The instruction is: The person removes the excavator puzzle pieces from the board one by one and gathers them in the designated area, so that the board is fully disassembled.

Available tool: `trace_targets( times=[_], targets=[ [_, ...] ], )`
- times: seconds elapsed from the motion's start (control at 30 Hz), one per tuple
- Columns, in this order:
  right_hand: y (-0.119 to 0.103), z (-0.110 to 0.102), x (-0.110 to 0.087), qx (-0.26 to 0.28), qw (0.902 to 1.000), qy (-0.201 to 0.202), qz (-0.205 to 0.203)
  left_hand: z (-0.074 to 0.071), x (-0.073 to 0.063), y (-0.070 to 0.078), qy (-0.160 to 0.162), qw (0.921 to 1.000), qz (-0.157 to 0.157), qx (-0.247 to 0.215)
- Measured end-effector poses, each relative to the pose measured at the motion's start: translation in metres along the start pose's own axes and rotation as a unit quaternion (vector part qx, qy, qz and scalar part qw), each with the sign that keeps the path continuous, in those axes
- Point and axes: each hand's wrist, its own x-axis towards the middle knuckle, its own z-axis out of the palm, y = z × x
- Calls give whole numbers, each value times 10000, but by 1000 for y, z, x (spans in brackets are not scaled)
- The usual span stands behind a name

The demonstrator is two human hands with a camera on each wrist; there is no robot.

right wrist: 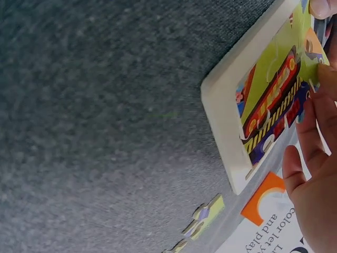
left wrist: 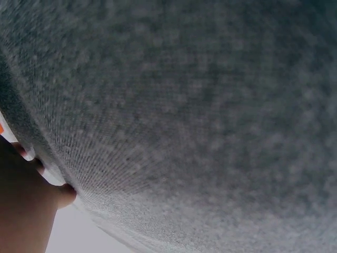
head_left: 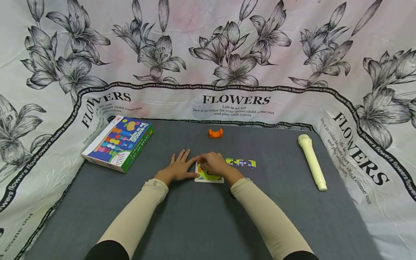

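A small jigsaw puzzle in a white frame tray (head_left: 209,181) lies on the grey table in front of the person. Its picture is yellow-green, with red and purple shapes in the right wrist view. The left hand (head_left: 178,170) rests spread on the table at the tray's left side, its thumb at the tray's edge. Over the tray's upper left part, the right hand (head_left: 215,164) pinches a puzzle piece (right wrist: 314,45) that looks slightly tilted. Its fingers cover much of the picture in the head view. Several loose puzzle pieces (head_left: 241,163) lie in a row to the right.
A colourful game box (head_left: 121,142) lies at the back left. Behind the tray is a small orange plastic piece (head_left: 216,134). A pale yellow microphone-shaped stick (head_left: 312,162) lies on the right. Flower-printed cloth (head_left: 237,104) surrounds the grey tabletop (head_left: 201,224).
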Motion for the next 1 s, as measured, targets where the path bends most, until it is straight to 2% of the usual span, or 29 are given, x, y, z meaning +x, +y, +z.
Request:
trace_targets(
  times=[0.23, 0.5, 0.63, 0.77, 0.9, 1.0],
  targets=[
    [1, 0, 1, 6, 9999, 30, 112, -1, 0, 2, 21, 10000, 4, 32],
    [1, 0, 2, 157, 9989, 56, 433, -2, 1, 4, -3, 10000, 64, -21],
    [2, -3, 2, 456, 9974, 39, 564, -3, 2, 3, 8, 10000, 52, -8],
    [5, -5, 3, 987, 9932, 33, 611, -2, 4, 2, 5, 10000, 33, -17],
    [8, -4, 4, 1501, 9874, 24, 508, 0, 3, 1, 14, 10000, 1, -38],
    [9, -2, 4, 1694, 9846, 25, 420, 1, 2, 0, -13, 10000, -40, -35]
  ],
)
